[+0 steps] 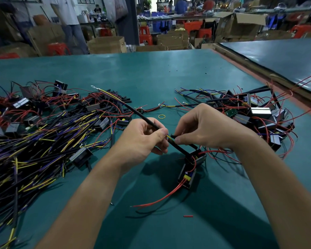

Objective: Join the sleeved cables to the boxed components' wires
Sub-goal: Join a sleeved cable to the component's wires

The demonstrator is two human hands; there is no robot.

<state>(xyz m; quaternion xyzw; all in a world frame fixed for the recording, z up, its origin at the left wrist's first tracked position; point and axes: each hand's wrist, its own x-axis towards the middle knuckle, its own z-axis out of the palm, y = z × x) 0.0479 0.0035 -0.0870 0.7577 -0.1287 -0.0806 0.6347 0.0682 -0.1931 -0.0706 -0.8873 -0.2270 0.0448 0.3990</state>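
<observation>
Box wire + cable in hands

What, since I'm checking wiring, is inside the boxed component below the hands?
Inside the boxed component: a yellow part and red wires leaving it. The black cable covers its far end; nothing there shows.

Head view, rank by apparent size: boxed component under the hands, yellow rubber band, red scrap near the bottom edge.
1. boxed component, clearly largest.
2-3. yellow rubber band and red scrap: these look alike, and the scrap lies nearer the camera, so not ranked.
</observation>
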